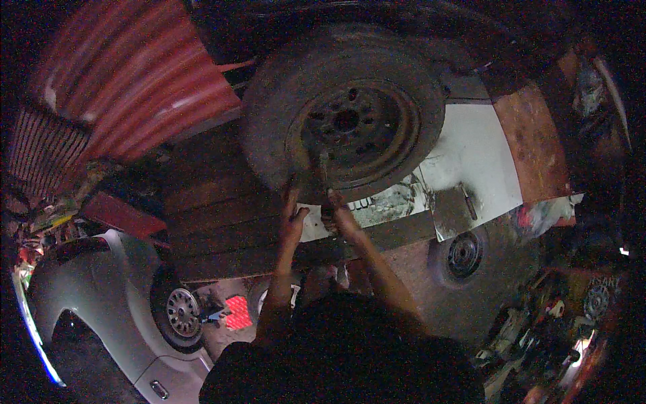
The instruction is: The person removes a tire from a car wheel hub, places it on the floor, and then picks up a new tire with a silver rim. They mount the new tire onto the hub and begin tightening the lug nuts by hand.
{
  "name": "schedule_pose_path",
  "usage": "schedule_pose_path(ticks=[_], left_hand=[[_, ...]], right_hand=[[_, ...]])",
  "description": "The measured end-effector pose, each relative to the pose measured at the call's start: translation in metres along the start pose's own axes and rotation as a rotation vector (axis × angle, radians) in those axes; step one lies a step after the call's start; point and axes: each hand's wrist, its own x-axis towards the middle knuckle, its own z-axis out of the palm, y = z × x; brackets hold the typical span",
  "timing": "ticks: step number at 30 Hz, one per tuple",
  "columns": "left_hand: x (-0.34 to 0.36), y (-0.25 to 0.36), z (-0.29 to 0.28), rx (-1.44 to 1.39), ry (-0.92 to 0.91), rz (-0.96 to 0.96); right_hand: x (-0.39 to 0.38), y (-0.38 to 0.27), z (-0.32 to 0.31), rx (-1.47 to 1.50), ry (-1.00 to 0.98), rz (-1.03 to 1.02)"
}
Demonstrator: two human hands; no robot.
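A large, worn tyre on a rusty steel wheel [353,145] takes up the middle of the view, its hub holes facing me. At its near left edge is my left hand [293,209], fingers up against the rubber and the thumb apart, gripping the tyre's edge. My right hand [340,212] is closed round a dark-handled tool [324,165] whose narrow end points over the near rim. The dim light hides what kind of tool it is.
Beneath the wheel is a dark wooden bench [208,232] with stained white sheets [481,145]. A thin tool [468,204] lies on them. Another wheel [464,254] is on the floor to the right. A silver car [114,289] stands at the lower left, red corrugated metal [145,74] at the upper left.
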Motion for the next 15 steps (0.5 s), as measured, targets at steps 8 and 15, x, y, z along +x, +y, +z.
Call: schedule_pose_path(ticks=[8,15], left_hand=[[-0.001,0.032,0.013,-0.040,-0.024,-0.065],[0.001,-0.012,-0.003,0.101,0.022,-0.034]], right_hand=[[0.027,0.015,-0.176,-0.771,0.448,-0.695],[0.002,-0.071,-0.201,-1.147,0.482,-0.383]])
